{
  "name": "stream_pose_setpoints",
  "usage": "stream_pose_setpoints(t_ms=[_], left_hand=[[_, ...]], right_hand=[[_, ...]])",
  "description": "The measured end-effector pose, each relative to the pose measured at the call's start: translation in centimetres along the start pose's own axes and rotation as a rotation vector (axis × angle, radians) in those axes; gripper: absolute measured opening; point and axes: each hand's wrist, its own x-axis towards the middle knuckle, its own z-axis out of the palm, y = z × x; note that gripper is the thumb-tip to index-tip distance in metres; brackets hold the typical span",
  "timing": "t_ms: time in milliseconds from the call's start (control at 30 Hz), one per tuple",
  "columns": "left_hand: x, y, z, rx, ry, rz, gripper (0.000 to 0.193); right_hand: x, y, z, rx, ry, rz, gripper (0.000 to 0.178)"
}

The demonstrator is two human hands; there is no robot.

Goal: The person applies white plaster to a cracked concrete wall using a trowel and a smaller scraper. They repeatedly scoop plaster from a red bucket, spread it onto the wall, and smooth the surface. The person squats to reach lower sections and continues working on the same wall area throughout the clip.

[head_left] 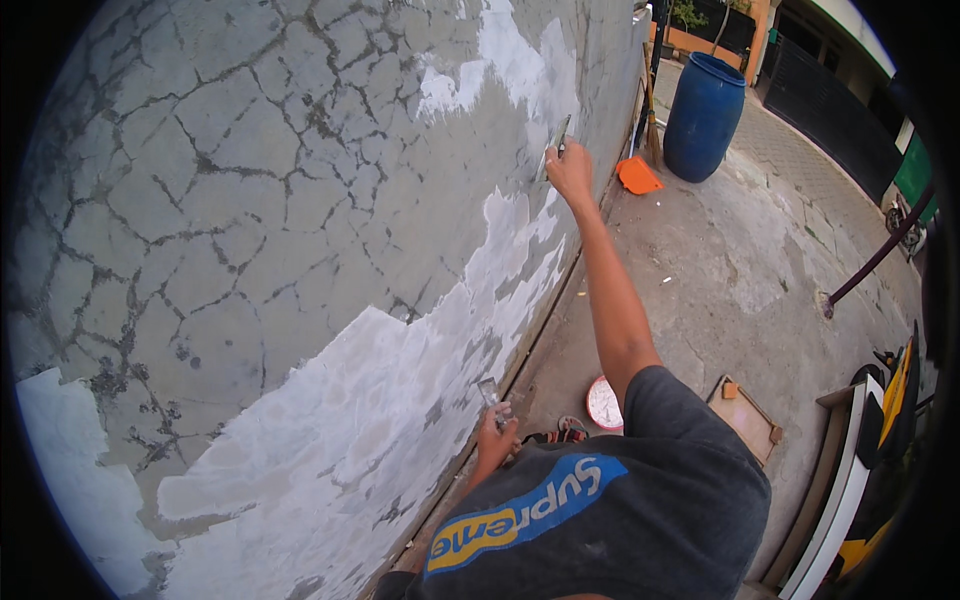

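Note:
My right arm stretches up along a cracked grey wall point(230, 150). My right hand point(570, 172) is closed around the handle of a flat trowel point(546, 160), whose thin blade lies close against the wall, seen nearly edge-on. Low down by the wall, my left hand point(494, 437) grips a small putty knife point(488, 391) with its blade pointing up. White filler point(350, 400) covers a broad uneven band of the lower wall. Another white patch point(515, 60) spreads above my right hand.
On the concrete floor by my body stands a bucket point(604, 404) of white paste. Farther off are an orange dustpan point(638, 175), a broom point(654, 135) and a blue barrel point(705, 115). A wooden board point(745, 415) and a slanting pole point(880, 250) are on the right.

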Motion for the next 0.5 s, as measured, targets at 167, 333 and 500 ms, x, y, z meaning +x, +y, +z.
stream_pose_setpoints(t_ms=[167,333,500], left_hand=[[0.6,-0.2,0.7,0.041,-0.056,0.01,0.04],[1.0,0.5,1.1,0.095,-0.132,0.0,0.04],[1.0,1.5,2.1,0.153,-0.168,0.036,0.041]], right_hand=[[-1.8,-6.3,-1.3,0.039,0.053,-0.086,0.03],[-3.3,-7.2,-4.5,0.209,0.075,-0.129,0.025],[-2.0,1.7,-6.2,0.028,0.148,-0.027,0.024]])
